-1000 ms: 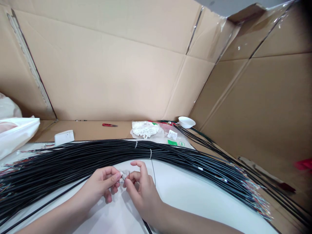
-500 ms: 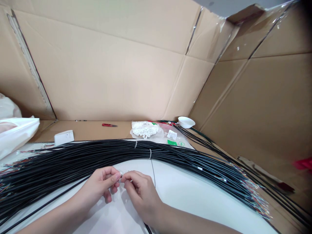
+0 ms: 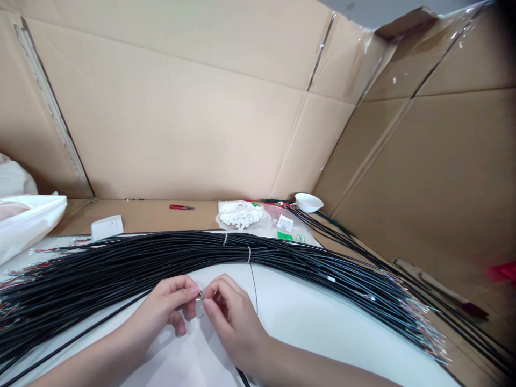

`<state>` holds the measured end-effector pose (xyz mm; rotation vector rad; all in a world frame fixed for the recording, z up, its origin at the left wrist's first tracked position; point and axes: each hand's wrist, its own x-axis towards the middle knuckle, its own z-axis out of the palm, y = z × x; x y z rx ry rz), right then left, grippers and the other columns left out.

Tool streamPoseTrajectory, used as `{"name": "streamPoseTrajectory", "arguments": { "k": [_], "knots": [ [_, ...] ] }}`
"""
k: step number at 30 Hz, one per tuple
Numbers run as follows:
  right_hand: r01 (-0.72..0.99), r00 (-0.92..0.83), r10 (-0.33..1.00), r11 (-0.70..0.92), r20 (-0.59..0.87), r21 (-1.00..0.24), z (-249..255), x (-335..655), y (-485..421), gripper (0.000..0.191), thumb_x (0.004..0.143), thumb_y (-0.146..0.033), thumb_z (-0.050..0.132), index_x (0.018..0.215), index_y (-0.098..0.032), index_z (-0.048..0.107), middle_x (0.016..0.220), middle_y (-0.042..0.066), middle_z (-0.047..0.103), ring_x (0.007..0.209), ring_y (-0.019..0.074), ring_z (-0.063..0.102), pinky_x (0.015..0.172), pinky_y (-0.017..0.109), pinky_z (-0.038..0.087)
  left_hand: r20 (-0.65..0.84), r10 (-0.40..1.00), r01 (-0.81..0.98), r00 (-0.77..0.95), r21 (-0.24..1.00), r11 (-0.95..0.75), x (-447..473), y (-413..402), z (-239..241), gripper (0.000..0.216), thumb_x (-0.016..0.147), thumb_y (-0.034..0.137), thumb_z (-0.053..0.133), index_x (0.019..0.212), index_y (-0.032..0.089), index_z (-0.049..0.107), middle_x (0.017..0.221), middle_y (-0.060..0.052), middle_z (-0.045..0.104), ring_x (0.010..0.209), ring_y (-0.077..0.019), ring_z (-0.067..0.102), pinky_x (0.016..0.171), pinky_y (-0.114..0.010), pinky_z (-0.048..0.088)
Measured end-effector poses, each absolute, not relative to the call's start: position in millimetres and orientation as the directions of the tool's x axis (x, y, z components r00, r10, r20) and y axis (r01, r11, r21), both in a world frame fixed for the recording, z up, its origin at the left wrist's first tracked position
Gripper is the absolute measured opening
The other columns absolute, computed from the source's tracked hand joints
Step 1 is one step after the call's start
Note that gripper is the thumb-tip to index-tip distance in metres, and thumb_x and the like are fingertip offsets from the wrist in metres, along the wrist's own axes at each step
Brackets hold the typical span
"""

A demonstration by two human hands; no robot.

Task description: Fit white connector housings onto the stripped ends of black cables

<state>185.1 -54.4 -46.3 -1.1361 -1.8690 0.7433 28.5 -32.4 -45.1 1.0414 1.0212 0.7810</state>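
My left hand (image 3: 177, 303) pinches a small white connector (image 3: 199, 296) between thumb and forefinger, mostly covered by the fingertips. Close beside it, my right hand (image 3: 229, 309) has thumb and forefinger closed on thin wires, whose ends are too small to make out. A black cable (image 3: 243, 378) comes out below the right hand. Both hands are above the white table surface (image 3: 306, 306). Just behind them a thick bundle of black cables (image 3: 161, 255) curves across the table, bound with ties, with coloured wire ends at both sides.
At the back lie a clear bag of small white connectors (image 3: 241, 215), red-handled snips (image 3: 181, 207) and a white bowl (image 3: 308, 202). A white box-like piece (image 3: 107, 228) and a white plastic bag (image 3: 30, 220) are on the left. Cardboard walls (image 3: 181, 107) enclose the table.
My right fingertips have shifted slightly and drawn a little apart from my left ones. The connector is turned a bit between the left fingers. The rest stays in place.
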Motion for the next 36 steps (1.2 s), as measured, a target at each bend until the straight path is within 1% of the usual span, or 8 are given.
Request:
{"name": "streamPoseTrajectory", "arguments": {
  "k": [3, 6, 15, 27, 32, 36],
  "knots": [
    [0.437, -0.234, 0.905, 0.424, 0.355, -0.793, -47.3, 185.2, -53.8, 0.01, 0.077, -0.01, 0.043, 0.074, -0.018, 0.048, 0.083, 0.002, 0.047, 0.069, 0.0102, 0.048, 0.06, 0.021, 0.04, -0.295, 0.89, -0.059, 0.347, 0.941, 0.334, 28.6, -31.9, -45.2, 0.022, 0.073, 0.032, 0.056, 0.062, 0.014, 0.059, 0.052, 0.0, 0.053, 0.047, -0.0103, 0.046, 0.039, -0.018, 0.04],
    [0.467, -0.203, 0.903, 0.428, 0.377, -0.774, -47.1, 185.7, -53.3, 0.011, 0.074, -0.008, 0.043, 0.073, -0.018, 0.047, 0.085, 0.003, 0.045, 0.074, 0.0115, 0.048, 0.062, 0.022, 0.041, -0.298, 0.891, -0.061, 0.344, 0.939, 0.338, 28.5, -31.5, -45.5, 0.023, 0.072, 0.033, 0.057, 0.061, 0.014, 0.059, 0.051, 0.0, 0.054, 0.046, -0.0104, 0.047, 0.039, -0.018, 0.04],
    [0.483, -0.178, 0.897, 0.438, 0.405, -0.758, -47.6, 185.6, -52.3, 0.014, 0.068, -0.005, 0.046, 0.067, -0.018, 0.043, 0.079, 0.001, 0.046, 0.072, 0.0116, 0.048, 0.063, 0.022, 0.04, -0.304, 0.878, -0.028, 0.369, 0.941, 0.337, 28.1, -31.5, -48.8, 0.025, 0.073, 0.034, 0.056, 0.06, 0.014, 0.057, 0.05, 0.001, 0.054, 0.041, -0.0086, 0.045, 0.039, -0.019, 0.038],
    [0.5, -0.17, 0.903, 0.423, 0.393, -0.756, -47.3, 184.9, -52.4, 0.014, 0.066, -0.005, 0.046, 0.066, -0.018, 0.043, 0.075, 0.001, 0.046, 0.068, 0.012, 0.047, 0.055, 0.021, 0.038, -0.311, 0.879, -0.01, 0.362, 0.941, 0.337, 29.9, -30.5, -47.0, 0.027, 0.072, 0.036, 0.057, 0.057, 0.014, 0.058, 0.048, 0.001, 0.054, 0.04, -0.009, 0.044, 0.038, -0.019, 0.037],
    [0.541, -0.172, 0.884, 0.453, 0.434, -0.708, -49.0, 184.1, -52.8, 0.014, 0.064, -0.005, 0.045, 0.065, -0.018, 0.042, 0.072, 0.001, 0.047, 0.068, 0.0134, 0.047, 0.056, 0.023, 0.037, -0.316, 0.88, 0.017, 0.354, 0.943, 0.332, 29.4, -30.9, -48.9, 0.028, 0.071, 0.037, 0.057, 0.054, 0.015, 0.053, 0.045, 0.002, 0.054, 0.037, -0.0084, 0.043, 0.036, -0.018, 0.035],
    [0.588, -0.19, 0.842, 0.51, 0.505, -0.628, -51.6, 183.4, -53.4, 0.013, 0.063, -0.005, 0.044, 0.065, -0.018, 0.043, 0.07, 0.001, 0.048, 0.067, 0.0142, 0.047, 0.06, 0.026, 0.037, -0.307, 0.882, 0.008, 0.357, 0.946, 0.325, 29.0, -30.8, -50.5, 0.028, 0.071, 0.036, 0.057, 0.053, 0.015, 0.052, 0.045, 0.002, 0.053, 0.038, -0.0091, 0.044, 0.036, -0.018, 0.035]
  ]
}}
